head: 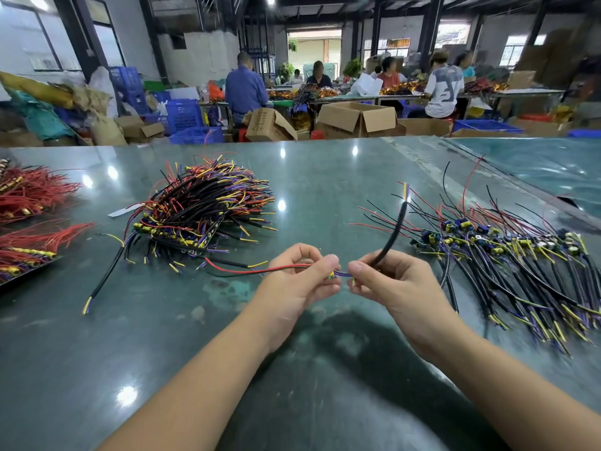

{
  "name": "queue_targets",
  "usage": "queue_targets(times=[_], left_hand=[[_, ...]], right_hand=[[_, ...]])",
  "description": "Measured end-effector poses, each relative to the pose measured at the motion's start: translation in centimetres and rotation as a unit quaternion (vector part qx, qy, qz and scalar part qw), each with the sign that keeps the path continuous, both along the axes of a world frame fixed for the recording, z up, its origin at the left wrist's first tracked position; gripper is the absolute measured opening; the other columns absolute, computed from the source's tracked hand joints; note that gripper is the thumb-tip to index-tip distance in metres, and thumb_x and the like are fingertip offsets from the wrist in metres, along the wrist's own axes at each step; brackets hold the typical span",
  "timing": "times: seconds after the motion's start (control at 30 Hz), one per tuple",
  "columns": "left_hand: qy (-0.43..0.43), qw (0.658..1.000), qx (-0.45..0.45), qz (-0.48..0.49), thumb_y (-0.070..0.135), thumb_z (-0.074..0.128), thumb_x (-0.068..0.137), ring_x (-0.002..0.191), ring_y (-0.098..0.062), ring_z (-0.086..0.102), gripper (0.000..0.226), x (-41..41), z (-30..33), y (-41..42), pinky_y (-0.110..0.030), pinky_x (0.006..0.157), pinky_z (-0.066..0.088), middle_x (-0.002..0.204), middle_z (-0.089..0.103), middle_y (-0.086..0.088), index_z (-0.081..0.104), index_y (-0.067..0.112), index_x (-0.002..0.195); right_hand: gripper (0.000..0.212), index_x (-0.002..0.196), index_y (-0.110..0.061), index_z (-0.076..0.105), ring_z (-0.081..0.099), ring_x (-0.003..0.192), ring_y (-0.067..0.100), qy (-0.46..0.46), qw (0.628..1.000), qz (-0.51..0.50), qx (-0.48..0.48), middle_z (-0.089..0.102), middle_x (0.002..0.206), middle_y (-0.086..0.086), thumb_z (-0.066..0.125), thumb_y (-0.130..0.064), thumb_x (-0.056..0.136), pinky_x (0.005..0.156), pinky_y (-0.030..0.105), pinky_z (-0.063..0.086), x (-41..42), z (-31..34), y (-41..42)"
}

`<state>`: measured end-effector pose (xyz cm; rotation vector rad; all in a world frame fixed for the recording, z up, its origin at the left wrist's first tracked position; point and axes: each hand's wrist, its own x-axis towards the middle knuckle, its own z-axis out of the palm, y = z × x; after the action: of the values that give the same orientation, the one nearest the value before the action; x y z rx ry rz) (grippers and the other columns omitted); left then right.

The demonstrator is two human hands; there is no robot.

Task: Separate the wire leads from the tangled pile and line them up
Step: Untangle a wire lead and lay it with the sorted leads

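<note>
Wire lead spans both pinches: left hand, right hand; joint seemingly between.

light: overhead lamps shining bright, daylight coming through far doorway | glare: lamp spots reflecting on glossy green table | shadow: dark patch lying between forearms | optics: edges bowing wide-angle, background people blurring softly

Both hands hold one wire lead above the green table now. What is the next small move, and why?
Probably carry the held wire lead to the right and lay it at the near-left edge of the lined-up row of black leads. The left hand pinches its red and black thin wires, the right hand its thick black cable, and it hangs free of the tangled pile.
</note>
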<state>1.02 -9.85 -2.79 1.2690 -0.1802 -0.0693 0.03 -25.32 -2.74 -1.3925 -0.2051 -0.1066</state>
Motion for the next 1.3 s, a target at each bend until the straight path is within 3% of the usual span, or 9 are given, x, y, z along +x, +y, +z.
queue_targets(times=[0.13, 0.3, 0.37, 0.5, 0.77, 0.97, 1.07, 1.2, 1.3], left_hand=[[0.006, 1.0, -0.022, 0.013, 0.006, 0.057, 0.091, 0.063, -0.016, 0.064, 0.008, 0.1, -0.1, 0.2, -0.021, 0.062, 0.055, 0.078, 0.066, -0.013, 0.063, 0.008, 0.094], [0.002, 0.998, 0.054, -0.033, 0.022, 0.085, 0.063, 0.074, -0.02, 0.065, 0.023, 0.0, -0.4, 0.1, -0.031, 0.075, 0.057, 0.076, 0.066, -0.01, 0.068, 0.015, 0.076], [0.003, 0.995, 0.092, -0.037, 0.019, 0.084, 0.064, 0.076, -0.02, 0.062, 0.02, -0.1, -0.6, 0.0, -0.04, 0.087, 0.053, 0.075, 0.065, -0.008, 0.067, 0.017, 0.075], [0.01, 0.995, 0.091, -0.029, 0.009, 0.079, 0.067, 0.076, -0.019, 0.061, 0.017, -0.1, -0.7, 0.1, -0.041, 0.091, 0.051, 0.076, 0.066, -0.007, 0.067, 0.018, 0.073], [-0.011, 0.998, 0.042, 0.041, -0.007, 0.071, 0.076, 0.072, -0.016, 0.06, 0.026, 0.3, -0.7, 0.2, -0.027, 0.075, 0.058, 0.075, 0.07, -0.003, 0.066, 0.019, 0.07], [-0.052, 0.997, 0.015, 0.063, -0.008, 0.071, 0.076, 0.071, -0.015, 0.063, 0.025, 0.6, -0.5, 0.1, -0.024, 0.071, 0.056, 0.075, 0.069, -0.002, 0.065, 0.016, 0.075], [-0.045, 0.998, 0.016, 0.044, -0.001, 0.077, 0.069, 0.069, -0.017, 0.065, 0.023, 0.5, -0.3, 0.2, -0.024, 0.071, 0.056, 0.074, 0.069, -0.003, 0.069, 0.021, 0.068], [-0.087, 0.984, 0.149, 0.035, 0.004, 0.08, 0.071, 0.064, -0.007, 0.059, 0.022, 0.3, -0.3, 0.5, -0.015, 0.063, 0.048, 0.072, 0.07, 0.003, 0.066, 0.019, 0.073], [-0.096, 0.977, 0.187, 0.015, 0.007, 0.084, 0.067, 0.062, -0.004, 0.057, 0.025, 0.0, -0.2, 0.7, -0.015, 0.061, 0.046, 0.069, 0.067, 0.007, 0.063, 0.018, 0.077]], right_hand=[[0.005, 0.078, -0.006, 0.067, 0.066, 0.067, 0.009, -0.006, 0.999, 0.038, 0.008, 0.069, 0.068, 0.0, 0.067, -0.001, 0.079, 0.068, 0.017, 0.053, -0.1, -0.2, 0.1], [0.011, 0.073, -0.004, 0.065, 0.064, 0.062, 0.009, -0.015, 1.0, -0.012, -0.022, 0.068, 0.064, 0.003, 0.069, 0.004, 0.079, 0.063, 0.017, 0.053, 0.1, -0.3, 0.0], [0.011, 0.072, -0.005, 0.066, 0.062, 0.059, 0.009, -0.024, 0.996, -0.038, -0.076, 0.067, 0.062, 0.003, 0.071, 0.002, 0.079, 0.061, 0.018, 0.052, 0.2, -0.3, 0.0], [0.008, 0.074, -0.003, 0.067, 0.062, 0.06, 0.009, -0.031, 0.992, -0.05, -0.115, 0.069, 0.064, 0.004, 0.074, -0.003, 0.078, 0.061, 0.018, 0.052, 0.2, -0.3, 0.0], [0.007, 0.081, -0.008, 0.067, 0.065, 0.068, 0.013, 0.052, 0.996, -0.02, 0.069, 0.066, 0.072, 0.006, 0.062, -0.005, 0.086, 0.067, 0.019, 0.055, 0.1, 0.1, -0.3], [0.01, 0.085, -0.006, 0.06, 0.071, 0.067, 0.016, 0.15, 0.953, 0.022, 0.263, 0.072, 0.074, 0.012, 0.053, -0.001, 0.089, 0.063, 0.021, 0.058, 0.6, 0.6, -0.4], [0.007, 0.084, -0.007, 0.061, 0.07, 0.065, 0.012, 0.16, 0.946, 0.013, 0.28, 0.072, 0.076, 0.011, 0.056, -0.007, 0.088, 0.06, 0.018, 0.056, 0.9, 0.7, -1.0], [0.004, 0.082, -0.005, 0.061, 0.069, 0.064, 0.01, 0.135, 0.956, -0.002, 0.259, 0.071, 0.073, 0.01, 0.059, -0.009, 0.084, 0.058, 0.016, 0.055, 0.9, 0.6, -1.4], [0.009, 0.083, -0.003, 0.059, 0.068, 0.063, 0.011, 0.117, 0.963, -0.005, 0.243, 0.07, 0.072, 0.011, 0.062, -0.009, 0.078, 0.059, 0.017, 0.056, 0.7, 0.8, -1.6]])
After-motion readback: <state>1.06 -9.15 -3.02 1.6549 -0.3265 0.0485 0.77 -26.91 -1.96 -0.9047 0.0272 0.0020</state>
